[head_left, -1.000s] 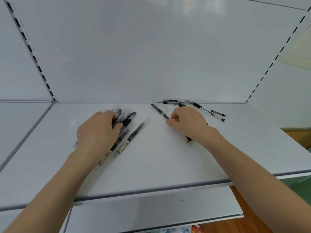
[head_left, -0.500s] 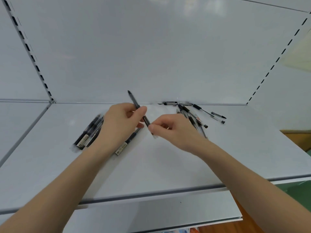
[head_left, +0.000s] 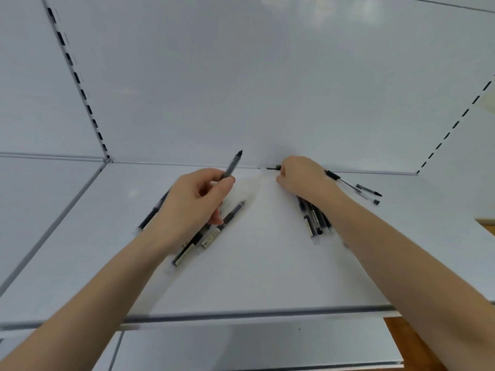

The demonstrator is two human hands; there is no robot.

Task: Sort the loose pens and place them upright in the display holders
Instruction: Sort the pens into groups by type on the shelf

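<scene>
Bright, even, cool-white light washed the white shelf [head_left: 267,277] and its back panel [head_left: 241,76], leaving soft glare patches near the panel's top edge and only faint, pale shadows beneath the forearms [head_left: 107,290]. The wide-angle lens splayed the slotted uprights [head_left: 77,79] outward and bowed the shelf's front edge toward the corners. The raised pen [head_left: 233,167] in the left hand [head_left: 195,202] was fairly crisp, while smear softened that hand's outline, the pens [head_left: 313,220] beneath the right hand [head_left: 302,180] and the lower corners.
</scene>
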